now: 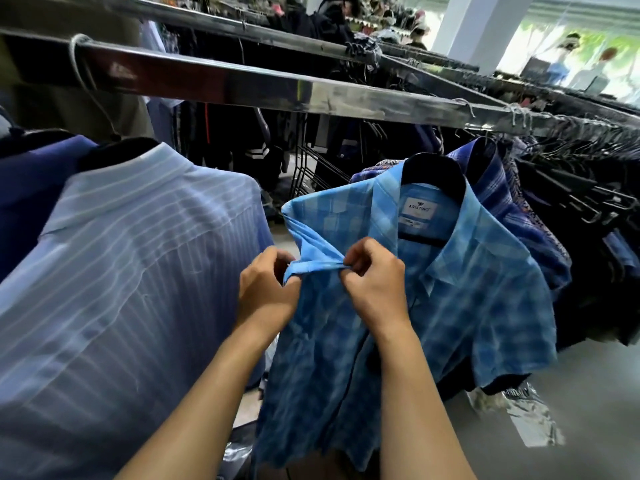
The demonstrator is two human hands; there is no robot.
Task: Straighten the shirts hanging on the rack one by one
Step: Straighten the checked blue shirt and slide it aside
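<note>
A light blue plaid short-sleeved shirt [485,306] hangs on a black hanger [433,174] from the metal rail [311,88], collar open with a white label showing. My left hand [266,289] and my right hand [374,282] both pinch a bunched fold of this shirt's left front edge, just below the collar, with the cloth stretched between them. A pale blue striped shirt [121,289] hangs to the left, its back toward me.
A dark blue shirt [31,174] hangs at the far left. Darker plaid shirts [502,188] and several black hangers [588,188] crowd the rail on the right. More racks and people stand behind. A white pillar [485,26] rises at the back right.
</note>
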